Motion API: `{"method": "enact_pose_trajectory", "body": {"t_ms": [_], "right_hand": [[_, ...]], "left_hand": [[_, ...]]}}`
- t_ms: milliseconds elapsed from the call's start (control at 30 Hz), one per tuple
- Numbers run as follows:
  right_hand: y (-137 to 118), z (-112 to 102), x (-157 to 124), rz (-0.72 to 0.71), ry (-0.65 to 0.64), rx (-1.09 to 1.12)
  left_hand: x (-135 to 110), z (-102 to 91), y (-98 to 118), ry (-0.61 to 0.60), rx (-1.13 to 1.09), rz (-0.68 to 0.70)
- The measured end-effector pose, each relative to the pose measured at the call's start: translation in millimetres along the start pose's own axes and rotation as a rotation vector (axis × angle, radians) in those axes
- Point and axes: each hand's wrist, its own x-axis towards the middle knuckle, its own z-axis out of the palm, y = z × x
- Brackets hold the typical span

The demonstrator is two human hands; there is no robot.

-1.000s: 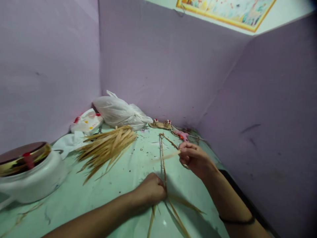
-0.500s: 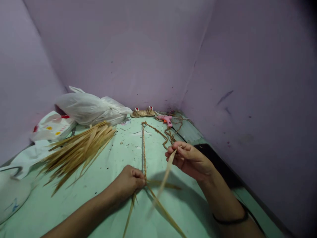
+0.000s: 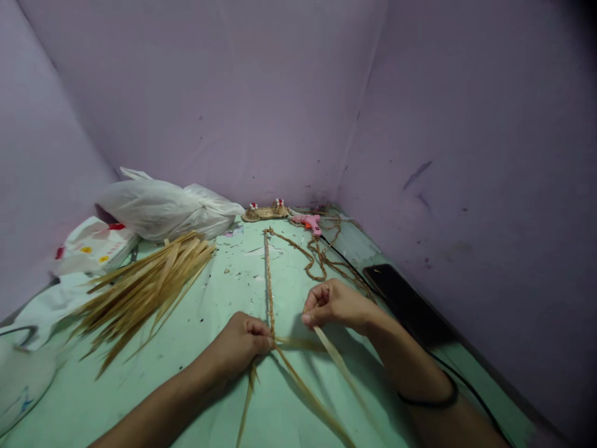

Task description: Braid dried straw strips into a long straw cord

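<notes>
A thin braided cord (image 3: 268, 280) of dry leaf strips runs toward me over the pale green surface. My left hand (image 3: 243, 342) pinches its near end, where loose strips (image 3: 312, 398) fan out to the right and toward me. Held between the thumb and fingers of my right hand (image 3: 329, 305) is a single pale leaf strip (image 3: 340, 361), its free part slanting down to the right and blurred. The right hand is to the right of the braid's end, apart from the left hand. From the braid's far end, more cord (image 3: 305, 252) trails right in loose loops.
A bundle of dry leaf strips (image 3: 149, 292) lies left, below a white plastic bag (image 3: 172, 208). A pink glue gun (image 3: 308, 223) with a black cable and a woven sole-shaped piece (image 3: 265, 214) sit by the back wall. At the right lies a black phone (image 3: 405, 302).
My right hand has come down and slightly left with the pale strip, whose free end has swung from lower left to lower right. The left hand keeps its pinch. The camera view has shifted slightly.
</notes>
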Motion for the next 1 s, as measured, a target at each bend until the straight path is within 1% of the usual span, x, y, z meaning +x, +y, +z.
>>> {"method": "enact_pose_trajectory", "body": {"t_ms": [133, 367, 467, 567, 800, 867, 967, 1000], "right_hand": [[1, 7, 0, -0.038, 0.0, -0.102], [9, 34, 4, 0.031, 0.047, -0.175], [13, 39, 3, 0.035, -0.03, -0.181], [15, 39, 1, 0.023, -0.107, -0.163], [12, 42, -1, -0.048, -0.155, -0.225], [10, 45, -2, -0.063, -0.108, -0.297], [10, 50, -2, -0.094, 0.048, -0.467], [10, 51, -2, -0.109, 0.071, -0.51]], "left_hand": [[1, 0.6, -2, -0.014, -0.013, 0.016], [-4, 1.6, 4, -0.036, -0.069, 0.009], [-6, 1.6, 6, -0.044, -0.084, 0.001], [-6, 1.9, 7, -0.034, -0.092, 0.0], [-7, 2.2, 8, -0.032, -0.086, -0.012], [-5, 2.0, 8, -0.036, -0.079, -0.006], [-2, 1.9, 3, -0.024, -0.049, 0.03], [-1, 2.1, 2, -0.015, -0.035, 0.039]]}}
